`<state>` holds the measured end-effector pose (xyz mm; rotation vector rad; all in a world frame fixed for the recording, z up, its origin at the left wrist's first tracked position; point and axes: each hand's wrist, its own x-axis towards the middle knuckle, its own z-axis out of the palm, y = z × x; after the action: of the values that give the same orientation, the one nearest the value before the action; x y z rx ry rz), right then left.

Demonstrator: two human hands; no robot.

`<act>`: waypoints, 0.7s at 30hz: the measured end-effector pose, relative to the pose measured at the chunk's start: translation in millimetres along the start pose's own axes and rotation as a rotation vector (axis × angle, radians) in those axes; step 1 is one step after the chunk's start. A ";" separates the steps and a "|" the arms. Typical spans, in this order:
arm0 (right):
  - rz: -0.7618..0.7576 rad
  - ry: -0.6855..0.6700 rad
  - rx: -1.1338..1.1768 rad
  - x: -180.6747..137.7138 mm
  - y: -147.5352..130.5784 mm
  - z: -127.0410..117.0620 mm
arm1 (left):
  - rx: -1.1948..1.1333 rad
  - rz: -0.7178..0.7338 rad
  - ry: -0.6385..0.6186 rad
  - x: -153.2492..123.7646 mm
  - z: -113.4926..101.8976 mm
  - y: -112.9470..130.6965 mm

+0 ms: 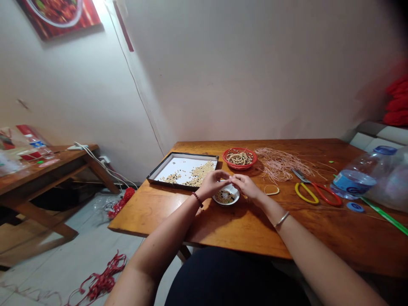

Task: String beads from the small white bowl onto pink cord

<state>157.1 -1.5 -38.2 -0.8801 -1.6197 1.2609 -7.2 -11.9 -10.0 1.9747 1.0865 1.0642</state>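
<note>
My left hand (214,182) and my right hand (245,185) meet fingertip to fingertip over a small white bowl (235,200). Both are closed in a pinch; whatever is between the fingers is too small to make out. Dark and pale beads (219,197) lie in the bowl. Behind my left hand sits a black-rimmed tray (153,180) with a white floor, scattered with light and dark beads (204,171). To the right of my right hand rests a partly beaded cord loop (272,192).
Beyond my hands stands a red basket (239,167) of beaded strings. Pink cords (276,163) lie beside it. Scissors (315,191) with yellow and red handles, a water bottle (357,176), its blue cap (355,207) and a green strip (385,216) are on the right.
</note>
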 end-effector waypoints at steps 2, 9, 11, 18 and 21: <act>0.045 -0.001 0.051 0.1 -2.3 0.7 | -0.100 -0.001 -0.011 -0.4 0.9 -0.3; 0.180 0.120 0.209 -4.2 -11.6 -0.2 | -0.255 -0.045 0.063 0.5 1.5 -4.6; 0.200 0.121 0.251 -6.8 -15.1 -1.5 | -0.222 -0.061 0.100 0.8 0.8 -3.1; 0.227 0.155 0.297 -6.6 -16.3 -4.6 | -0.177 -0.070 0.134 0.9 1.0 3.3; 0.121 0.220 0.190 -2.7 -10.4 -4.6 | -0.167 -0.045 0.142 1.3 1.3 2.4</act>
<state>162.1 -4.7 -28.2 -0.9714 -1.2682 1.3265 -4.7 -12.0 -8.2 1.7584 1.0735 1.2442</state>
